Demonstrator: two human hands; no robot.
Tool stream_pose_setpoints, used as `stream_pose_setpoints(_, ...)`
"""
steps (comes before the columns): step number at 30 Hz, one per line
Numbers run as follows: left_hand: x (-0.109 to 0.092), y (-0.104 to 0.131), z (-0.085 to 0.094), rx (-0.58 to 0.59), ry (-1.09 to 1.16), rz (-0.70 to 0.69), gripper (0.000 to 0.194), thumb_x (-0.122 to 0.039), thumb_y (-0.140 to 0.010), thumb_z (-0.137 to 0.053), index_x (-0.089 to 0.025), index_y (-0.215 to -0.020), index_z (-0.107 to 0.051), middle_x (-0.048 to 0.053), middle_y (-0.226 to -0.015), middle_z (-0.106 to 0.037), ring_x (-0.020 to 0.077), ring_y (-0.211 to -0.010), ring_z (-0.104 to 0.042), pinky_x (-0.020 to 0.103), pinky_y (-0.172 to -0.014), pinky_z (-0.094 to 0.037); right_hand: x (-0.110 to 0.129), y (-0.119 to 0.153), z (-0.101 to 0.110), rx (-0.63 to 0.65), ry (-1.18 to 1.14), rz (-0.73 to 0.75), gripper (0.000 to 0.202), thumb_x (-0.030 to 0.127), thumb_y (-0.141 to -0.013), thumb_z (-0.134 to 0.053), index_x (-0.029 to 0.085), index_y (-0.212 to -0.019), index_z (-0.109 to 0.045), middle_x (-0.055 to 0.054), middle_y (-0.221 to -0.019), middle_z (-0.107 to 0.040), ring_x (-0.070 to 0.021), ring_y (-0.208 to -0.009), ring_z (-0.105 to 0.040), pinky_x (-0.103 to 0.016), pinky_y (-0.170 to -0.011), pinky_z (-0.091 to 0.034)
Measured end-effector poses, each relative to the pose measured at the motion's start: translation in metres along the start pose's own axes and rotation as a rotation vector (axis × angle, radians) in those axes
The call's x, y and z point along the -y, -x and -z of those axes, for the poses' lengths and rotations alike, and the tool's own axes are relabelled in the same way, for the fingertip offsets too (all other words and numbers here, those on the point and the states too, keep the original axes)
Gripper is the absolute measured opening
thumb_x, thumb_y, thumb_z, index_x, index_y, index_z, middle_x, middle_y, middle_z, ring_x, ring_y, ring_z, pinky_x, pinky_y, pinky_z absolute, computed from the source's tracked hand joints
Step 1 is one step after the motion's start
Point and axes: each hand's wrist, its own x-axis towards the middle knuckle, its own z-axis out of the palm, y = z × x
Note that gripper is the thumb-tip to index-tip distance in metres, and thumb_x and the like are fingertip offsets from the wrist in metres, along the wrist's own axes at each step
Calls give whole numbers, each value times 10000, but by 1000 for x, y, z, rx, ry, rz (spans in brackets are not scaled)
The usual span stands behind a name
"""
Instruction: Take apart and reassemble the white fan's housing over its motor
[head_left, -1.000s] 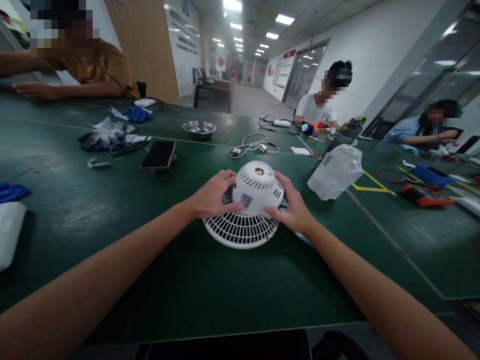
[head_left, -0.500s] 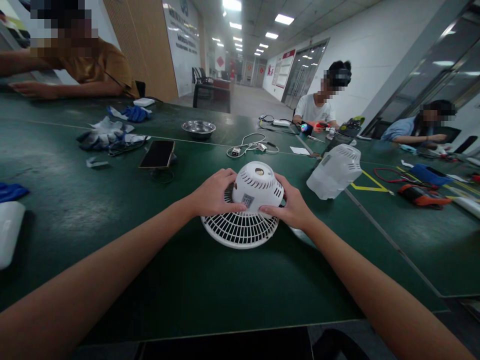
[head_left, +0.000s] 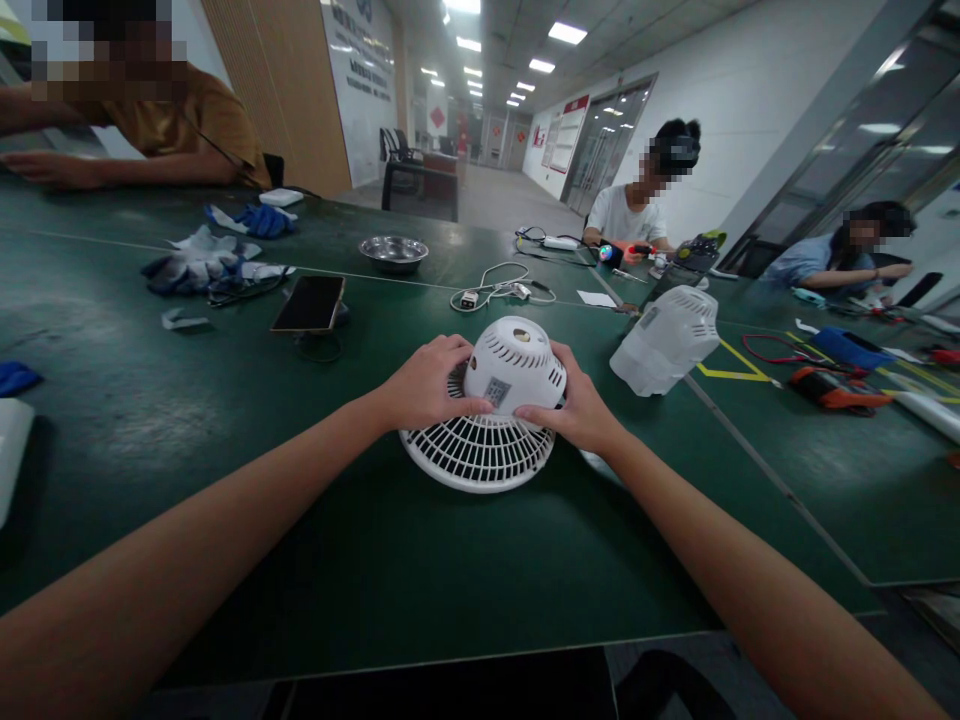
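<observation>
In front of me on the green table lies a round white fan grille (head_left: 480,458), its spokes showing below my hands. Over it sits a white fan motor housing (head_left: 517,362) with vent slots, a hole on top and a printed label. My left hand (head_left: 431,385) grips the housing's left side, thumb along the front near the label. On the opposite side my right hand (head_left: 579,402) is wrapped round it, thumb also at the front. Whether the housing is joined to the grille I cannot tell. A flat pale piece (head_left: 600,465) shows partly behind my right wrist.
A translucent white plastic piece (head_left: 666,342) stands to the right, and a tablet-like phone (head_left: 309,303) to the left. Farther off are a metal bowl (head_left: 394,252), a coiled cable (head_left: 499,290), gloves (head_left: 199,262) and an orange multimeter (head_left: 838,388). Several people sit around the table.
Both hands keep their hold on the housing, which looks tilted slightly more to the right. The whole view has shifted a little.
</observation>
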Motion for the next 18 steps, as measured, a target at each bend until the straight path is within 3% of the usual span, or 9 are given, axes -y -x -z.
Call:
stream_pose_setpoints(7,-3,1,3,16,61,30,632,-710,-773,-719,-227,-1181,-724,113,-1272,-624,331,-1148,-575,564,-973,-496,6,-6,10,113,-7,26,821,484,-755,-868,290,-1431,-444,-105,-1397,-629,-358,-1253,-630,-617,-1061,-523)
stream_pose_setpoints(18,-3,2,0,-1,4,49,671,-734,-747,-726,-221,-1181,-724,119,-1261,-607,335,-1153,-565,548,-976,-487,2,-6,12,103,-23,19,834,511,-719,-888,287,-1416,-489,-98,-1350,-661,-348,-1186,-662,-611,-1030,-544)
